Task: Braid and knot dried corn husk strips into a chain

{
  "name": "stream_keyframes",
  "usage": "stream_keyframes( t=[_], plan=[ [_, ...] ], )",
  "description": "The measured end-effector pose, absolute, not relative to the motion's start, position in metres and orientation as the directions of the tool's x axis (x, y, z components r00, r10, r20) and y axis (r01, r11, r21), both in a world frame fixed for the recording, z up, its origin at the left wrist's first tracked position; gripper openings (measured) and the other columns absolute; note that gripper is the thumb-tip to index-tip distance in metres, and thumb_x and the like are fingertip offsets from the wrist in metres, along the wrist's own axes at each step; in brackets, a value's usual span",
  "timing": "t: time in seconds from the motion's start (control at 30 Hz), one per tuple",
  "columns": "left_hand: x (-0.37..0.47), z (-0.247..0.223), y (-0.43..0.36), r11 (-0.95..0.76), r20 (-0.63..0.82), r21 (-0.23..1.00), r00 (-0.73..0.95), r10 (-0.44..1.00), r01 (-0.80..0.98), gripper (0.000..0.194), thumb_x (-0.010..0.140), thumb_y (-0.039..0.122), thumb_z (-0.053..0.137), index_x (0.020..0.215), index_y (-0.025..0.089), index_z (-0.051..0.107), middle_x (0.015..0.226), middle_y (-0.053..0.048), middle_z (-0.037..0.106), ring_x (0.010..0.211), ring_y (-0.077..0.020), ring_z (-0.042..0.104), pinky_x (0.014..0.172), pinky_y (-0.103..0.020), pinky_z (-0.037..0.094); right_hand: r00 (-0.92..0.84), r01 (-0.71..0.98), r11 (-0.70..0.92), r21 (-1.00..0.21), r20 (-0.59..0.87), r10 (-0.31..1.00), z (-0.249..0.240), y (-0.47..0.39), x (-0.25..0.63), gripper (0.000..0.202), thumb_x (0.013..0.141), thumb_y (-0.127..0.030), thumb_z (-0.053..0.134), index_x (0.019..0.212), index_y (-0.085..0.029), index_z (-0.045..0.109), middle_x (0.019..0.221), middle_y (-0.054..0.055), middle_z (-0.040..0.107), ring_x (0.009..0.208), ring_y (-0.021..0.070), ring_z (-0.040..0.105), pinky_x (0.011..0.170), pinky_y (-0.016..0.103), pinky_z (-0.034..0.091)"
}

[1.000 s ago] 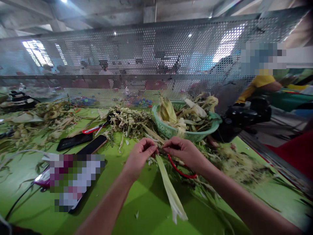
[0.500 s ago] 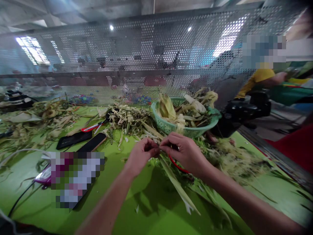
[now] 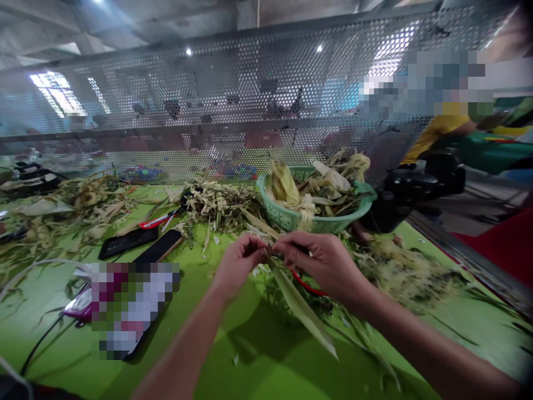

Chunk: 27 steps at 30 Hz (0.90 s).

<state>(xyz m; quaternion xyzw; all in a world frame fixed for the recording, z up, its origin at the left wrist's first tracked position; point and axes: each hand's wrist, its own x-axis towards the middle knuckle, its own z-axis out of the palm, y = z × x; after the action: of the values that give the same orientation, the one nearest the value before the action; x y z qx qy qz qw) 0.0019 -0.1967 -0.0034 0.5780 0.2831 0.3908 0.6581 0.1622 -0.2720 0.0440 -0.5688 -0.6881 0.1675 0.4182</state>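
The fingers of our left hand [image 3: 241, 261] and right hand [image 3: 320, 258] met almost tip to tip, both pinched on the narrow upper end of a pale green husk strip [image 3: 302, 305]. We could not make out, so close were the thumbs, which side bore more of it. That grip at one end left the rest free, sloping down and to the right above the tabletop [image 3: 195, 322]; a fingertip pinch probably suited so thin a thing, and both forearms came in low, likely to steady it.

Partly hidden beneath our right hand lay a red loop [image 3: 306, 284], perhaps a handle, near enough to be taken up easily. Just beyond our hands stood a green basket [image 3: 270, 208], its raised wall seemingly there to keep the dry husks [image 3: 285, 186] together. To its left sat a heap of shredded scraps [image 3: 220, 205], and to the right a tangle of fine fibres [image 3: 412, 272], as if sorted by kind.

Further left, a red-handled cutter [image 3: 154, 223] and a black phone [image 3: 127, 243] lay off to the side, presumably out of our way. Behind everything rose a perforated screen [image 3: 208, 133].
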Motion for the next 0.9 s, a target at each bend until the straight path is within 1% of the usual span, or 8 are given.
stream_keyframes(
  t=[0.1,0.2,0.27,0.4,0.5,0.67,0.77,0.9],
  plan=[
    [0.001,-0.003,-0.195,0.081,0.075,0.965,0.558,0.826,-0.25,0.024,0.071,0.031,0.074,0.08,0.014,0.06,0.073,-0.001,0.059,0.068,-0.0098,0.053,0.067,-0.023,0.043,0.068,0.635,0.263,-0.727,0.391,0.918,0.042,-0.269,0.168,0.016,0.086,-0.033,0.058,0.085,-0.023,0.07,0.065,0.0,0.065,0.059,0.0152,0.055,0.059,0.026,0.04],
    [0.001,-0.004,-0.195,0.102,0.089,0.953,0.583,0.808,-0.286,0.024,0.072,0.029,0.074,0.082,0.013,0.06,0.073,-0.001,0.059,0.068,-0.009,0.053,0.066,-0.022,0.042,0.03,0.647,0.304,-0.7,0.421,0.906,0.038,-0.265,0.17,0.01,0.082,-0.026,0.063,0.086,-0.025,0.071,0.081,0.002,0.07,0.073,0.0184,0.061,0.067,0.028,0.043],
    [0.001,-0.003,-0.196,0.108,0.088,0.951,0.587,0.805,-0.29,0.024,0.072,0.029,0.074,0.081,0.013,0.059,0.073,0.0,0.058,0.068,-0.0086,0.052,0.066,-0.021,0.042,-0.001,0.68,0.32,-0.659,0.435,0.9,0.036,-0.264,0.169,0.01,0.081,-0.024,0.063,0.087,-0.025,0.071,0.087,0.003,0.071,0.078,0.0192,0.062,0.071,0.029,0.044],
    [0.002,0.0,-0.199,0.115,0.069,0.956,0.59,0.804,-0.268,0.026,0.07,0.03,0.075,0.079,0.013,0.059,0.071,0.0,0.057,0.066,-0.0086,0.052,0.065,-0.021,0.041,-0.034,0.753,0.316,-0.577,0.446,0.895,0.034,-0.264,0.166,0.011,0.082,-0.025,0.062,0.088,-0.024,0.071,0.084,0.003,0.07,0.075,0.0178,0.062,0.069,0.028,0.044],
    [0.003,0.001,-0.201,0.116,0.062,0.958,0.588,0.807,-0.26,0.026,0.068,0.031,0.076,0.077,0.014,0.059,0.069,0.001,0.058,0.065,-0.0087,0.051,0.064,-0.021,0.041,-0.059,0.8,0.314,-0.51,0.454,0.889,0.034,-0.266,0.164,0.011,0.083,-0.021,0.059,0.085,-0.022,0.069,0.083,0.003,0.068,0.075,0.0161,0.06,0.067,0.026,0.042],
    [0.005,-0.001,-0.2,0.126,0.018,0.964,0.53,0.848,-0.234,0.023,0.064,0.025,0.077,0.075,0.013,0.06,0.067,0.002,0.058,0.063,-0.0075,0.051,0.062,-0.02,0.04,-0.084,0.855,0.308,-0.418,0.475,0.876,0.036,-0.268,0.161,0.009,0.081,-0.015,0.055,0.078,-0.018,0.064,0.077,0.003,0.063,0.067,0.0133,0.055,0.06,0.023,0.038],
    [0.006,-0.004,-0.199,0.134,-0.012,0.967,0.482,0.876,-0.219,0.022,0.062,0.022,0.078,0.073,0.013,0.061,0.065,0.002,0.058,0.061,-0.0069,0.05,0.061,-0.019,0.039,-0.113,0.858,0.331,-0.392,0.483,0.868,0.035,-0.269,0.158,0.008,0.079,-0.014,0.055,0.076,-0.018,0.061,0.077,0.003,0.061,0.065,0.0127,0.053,0.059,0.023,0.037],
    [0.005,-0.007,-0.197,0.103,0.022,0.965,0.466,0.884,-0.24,0.023,0.06,0.021,0.079,0.072,0.014,0.061,0.067,0.002,0.059,0.063,-0.0071,0.052,0.063,-0.019,0.04,-0.135,0.839,0.359,-0.41,0.483,0.865,0.034,-0.269,0.157,0.008,0.078,-0.012,0.054,0.075,-0.018,0.059,0.076,0.002,0.06,0.066,0.0125,0.052,0.059,0.023,0.037]
  ],
)
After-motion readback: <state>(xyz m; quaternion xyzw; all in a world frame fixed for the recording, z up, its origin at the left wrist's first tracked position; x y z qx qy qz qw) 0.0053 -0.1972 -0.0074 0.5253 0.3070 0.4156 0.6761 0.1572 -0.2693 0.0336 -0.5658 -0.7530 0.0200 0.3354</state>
